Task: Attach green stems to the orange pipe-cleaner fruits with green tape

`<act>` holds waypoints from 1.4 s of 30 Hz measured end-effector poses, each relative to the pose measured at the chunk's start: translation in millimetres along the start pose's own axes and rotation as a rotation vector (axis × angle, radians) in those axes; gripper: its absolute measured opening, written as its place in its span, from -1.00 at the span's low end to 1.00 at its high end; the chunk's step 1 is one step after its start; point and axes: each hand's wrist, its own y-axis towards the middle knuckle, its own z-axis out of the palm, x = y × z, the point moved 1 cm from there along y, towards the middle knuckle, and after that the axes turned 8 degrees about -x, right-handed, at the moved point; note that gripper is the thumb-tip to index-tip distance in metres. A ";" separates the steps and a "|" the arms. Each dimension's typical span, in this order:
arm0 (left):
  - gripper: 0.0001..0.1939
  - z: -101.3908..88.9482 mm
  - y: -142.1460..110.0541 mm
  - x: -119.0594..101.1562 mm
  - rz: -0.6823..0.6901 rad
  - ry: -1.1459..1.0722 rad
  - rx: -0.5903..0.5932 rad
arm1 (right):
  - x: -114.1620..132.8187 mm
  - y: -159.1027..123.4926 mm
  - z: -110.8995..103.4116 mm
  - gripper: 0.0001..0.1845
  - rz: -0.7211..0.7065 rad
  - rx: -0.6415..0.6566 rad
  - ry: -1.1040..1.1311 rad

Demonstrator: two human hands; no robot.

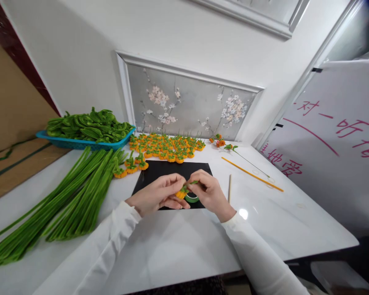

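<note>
Over a black mat, my left hand is closed on a small orange pumpkin with a green top, made of fuzzy stems. My right hand pinches a green fuzzy piece at the pumpkin's top; its far end is hidden by my fingers. Just under my right hand lies a roll of green tape on the mat. Beyond the mat sit several finished-looking orange pumpkins in a cluster, and a few more pumpkins stand to its left.
Long green pipe cleaners lie in bundles on the left. Behind them a blue tray holds green leaf shapes. To the right are a wooden stick, an orange pipe cleaner and a wire-stemmed orange flower sprig. A wall borders the table's back.
</note>
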 end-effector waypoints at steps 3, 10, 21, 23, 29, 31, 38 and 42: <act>-0.62 -1.3 0.4 -0.6 0.106 0.038 0.008 | -1.5 -1.2 0.4 -0.94 0.048 -0.036 -0.029; -0.66 -3.5 9.0 5.7 0.286 0.098 -0.057 | -3.5 -3.6 3.5 -0.90 0.127 -0.076 -0.031; -0.72 -1.3 6.1 5.9 0.194 0.033 -0.059 | 0.8 -3.6 5.4 -0.88 0.106 -0.057 -0.057; -0.71 0.5 8.1 7.7 0.359 0.195 -0.110 | 1.0 -3.6 6.3 -0.89 0.113 -0.057 -0.077; -0.77 9.8 7.4 10.9 0.835 0.777 -0.367 | -1.2 -3.6 10.3 -0.89 0.145 -0.082 -0.167; -0.82 11.6 7.2 12.7 0.867 0.864 -0.423 | -1.6 -4.1 12.0 -0.89 0.132 -0.087 -0.203; -0.90 6.3 11.9 19.2 0.762 0.914 -0.492 | -2.3 -4.3 13.8 -0.88 0.062 -0.025 -0.248; -0.95 1.1 13.4 16.3 0.569 0.652 -0.410 | -2.2 -2.3 10.9 -0.89 0.036 -0.007 -0.171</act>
